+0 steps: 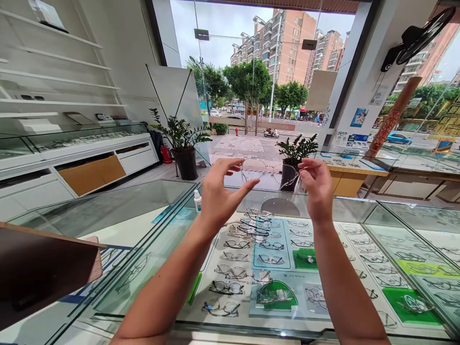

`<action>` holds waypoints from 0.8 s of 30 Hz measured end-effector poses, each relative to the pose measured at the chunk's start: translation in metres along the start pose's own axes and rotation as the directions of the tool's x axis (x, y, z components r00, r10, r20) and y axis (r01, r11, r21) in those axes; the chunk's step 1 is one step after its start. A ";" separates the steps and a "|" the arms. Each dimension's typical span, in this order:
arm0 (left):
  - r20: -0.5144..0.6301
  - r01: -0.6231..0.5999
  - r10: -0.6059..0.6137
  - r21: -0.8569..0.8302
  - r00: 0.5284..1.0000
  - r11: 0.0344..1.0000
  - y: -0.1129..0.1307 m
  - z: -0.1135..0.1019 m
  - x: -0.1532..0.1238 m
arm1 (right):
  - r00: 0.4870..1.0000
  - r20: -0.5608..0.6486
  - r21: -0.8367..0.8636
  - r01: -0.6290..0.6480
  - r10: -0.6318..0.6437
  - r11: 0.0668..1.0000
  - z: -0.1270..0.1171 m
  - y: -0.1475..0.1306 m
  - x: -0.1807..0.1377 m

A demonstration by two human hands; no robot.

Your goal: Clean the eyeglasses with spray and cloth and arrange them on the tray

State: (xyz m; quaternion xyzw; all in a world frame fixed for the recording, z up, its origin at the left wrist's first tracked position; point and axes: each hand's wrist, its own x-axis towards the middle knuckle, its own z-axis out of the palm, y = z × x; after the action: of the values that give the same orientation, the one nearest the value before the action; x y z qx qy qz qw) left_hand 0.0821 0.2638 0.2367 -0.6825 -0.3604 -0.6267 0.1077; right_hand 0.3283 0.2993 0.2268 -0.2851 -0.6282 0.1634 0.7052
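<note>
A pair of thin-rimmed eyeglasses [254,168] with clear lenses is held up in the air above the glass counter, spanning both hands. My left hand [221,191] has its fingertips at the left end of the frame, with the thumb stretched out below the left lens. At the right end, the bent fingers of my right hand [318,189] grip the frame; their exact contact is hard to make out. Below, several more eyeglasses [257,223] lie in a loose cluster on the counter top [325,215]. Rows of eyeglasses [226,287] show under the glass.
A small white bottle [197,201] stands on the counter left of my left wrist. A dark brown box-like object [43,273] juts in from the left edge. Beyond the counter are two potted plants [186,160] [289,175], and a wall fan [413,40] hangs upper right.
</note>
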 end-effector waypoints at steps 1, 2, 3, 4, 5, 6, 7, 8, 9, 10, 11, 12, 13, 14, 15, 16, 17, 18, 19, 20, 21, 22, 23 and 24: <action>-0.036 0.003 -0.003 0.009 0.999 1.000 0.000 0.001 -0.001 | 0.998 -0.013 -0.090 0.065 -0.067 0.994 0.002 -0.003 -0.003; -0.070 0.002 -0.001 0.017 0.998 1.000 0.000 0.003 -0.002 | 0.992 -0.013 -0.171 0.122 -0.126 0.978 0.005 -0.005 -0.006; -0.100 -0.004 0.006 0.026 0.995 1.000 0.000 0.004 -0.002 | 0.984 -0.006 -0.237 0.170 -0.177 0.956 0.008 -0.008 -0.009; -0.129 -0.011 0.016 0.034 0.992 0.999 0.001 0.005 -0.003 | 0.976 -0.001 -0.286 0.208 -0.217 0.935 0.012 -0.010 -0.011; -0.153 -0.021 0.027 0.044 0.988 0.999 0.001 0.007 -0.004 | 0.969 0.003 -0.322 0.235 -0.248 0.917 0.015 -0.012 -0.014; -0.174 -0.031 0.039 0.052 0.984 0.998 0.001 0.008 -0.004 | 0.963 0.003 -0.347 0.254 -0.270 0.903 0.019 -0.013 -0.016; -0.188 -0.041 0.052 0.060 0.981 0.997 0.002 0.009 -0.005 | 0.958 0.001 -0.365 0.266 -0.286 0.892 0.022 -0.013 -0.018; -0.198 -0.050 0.062 0.067 0.978 0.997 0.002 0.010 -0.006 | 0.955 -0.005 -0.377 0.273 -0.297 0.885 0.025 -0.013 -0.020; -0.203 -0.055 0.069 0.071 0.977 0.996 0.002 0.012 -0.007 | 0.953 -0.013 -0.386 0.275 -0.303 0.881 0.027 -0.012 -0.021; -0.207 -0.058 0.071 0.071 0.976 0.996 0.002 0.013 -0.007 | 0.951 -0.024 -0.391 0.276 -0.309 0.878 0.029 -0.012 -0.022; -0.208 -0.056 0.069 0.068 0.976 0.996 0.002 0.014 -0.008 | 0.949 -0.035 -0.394 0.275 -0.313 0.877 0.031 -0.010 -0.023; -0.210 -0.050 0.062 0.060 0.976 0.997 0.002 0.015 -0.009 | 0.947 -0.047 -0.393 0.274 -0.317 0.878 0.032 -0.010 -0.024; -0.212 -0.038 0.048 0.049 0.976 0.998 0.001 0.017 -0.010 | 0.946 -0.058 -0.390 0.273 -0.319 0.880 0.033 -0.009 -0.024; -0.218 -0.023 0.030 0.034 0.976 0.999 0.001 0.018 -0.012 | 0.945 -0.067 -0.387 0.270 -0.319 0.882 0.033 -0.008 -0.025; -0.225 -0.005 0.009 0.018 0.974 1.000 0.001 0.019 -0.013 | 0.945 -0.076 -0.384 0.266 -0.317 0.884 0.034 -0.008 -0.025; -0.235 0.016 -0.015 0.003 0.972 1.000 0.001 0.021 -0.014 | 0.946 -0.087 -0.381 0.259 -0.313 0.888 0.034 -0.008 -0.026; -0.244 0.038 -0.039 -0.010 0.969 0.999 0.001 0.022 -0.015 | 0.947 -0.099 -0.379 0.249 -0.306 0.891 0.035 -0.009 -0.027; -0.250 0.060 -0.064 -0.022 0.966 0.998 0.002 0.023 -0.016 | 0.949 -0.110 -0.379 0.235 -0.296 0.895 0.036 -0.009 -0.028; -0.251 0.082 -0.087 -0.033 0.964 0.996 0.003 0.024 -0.016 | 0.952 -0.119 -0.380 0.218 -0.281 0.899 0.036 -0.010 -0.029; -0.249 0.101 -0.109 -0.045 0.962 0.994 0.003 0.024 -0.017 | 0.956 -0.125 -0.382 0.199 -0.264 0.902 0.037 -0.011 -0.029; -0.243 0.119 -0.129 -0.056 0.961 0.991 0.004 0.025 -0.017 | 0.960 -0.129 -0.386 0.181 -0.247 0.905 0.038 -0.013 -0.030; -0.237 0.134 -0.146 -0.065 0.960 0.989 0.004 0.025 -0.018 | 0.964 -0.132 -0.389 0.164 -0.231 0.906 0.038 -0.014 -0.031; -0.232 0.146 -0.159 -0.072 0.960 0.987 0.004 0.026 -0.018 | 0.967 -0.137 -0.390 0.148 -0.216 0.909 0.039 -0.015 -0.032; -0.227 0.155 -0.168 -0.076 0.959 0.985 0.004 0.026 -0.018 | 0.968 -0.144 -0.388 0.135 -0.205 0.912 0.039 -0.016 -0.033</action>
State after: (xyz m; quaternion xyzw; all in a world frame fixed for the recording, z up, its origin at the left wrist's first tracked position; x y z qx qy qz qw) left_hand 0.1060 0.2699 0.2161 -0.5753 -0.3819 -0.7191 0.0781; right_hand 0.2828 0.2756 0.2125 -0.3722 -0.6033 -0.0485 0.7037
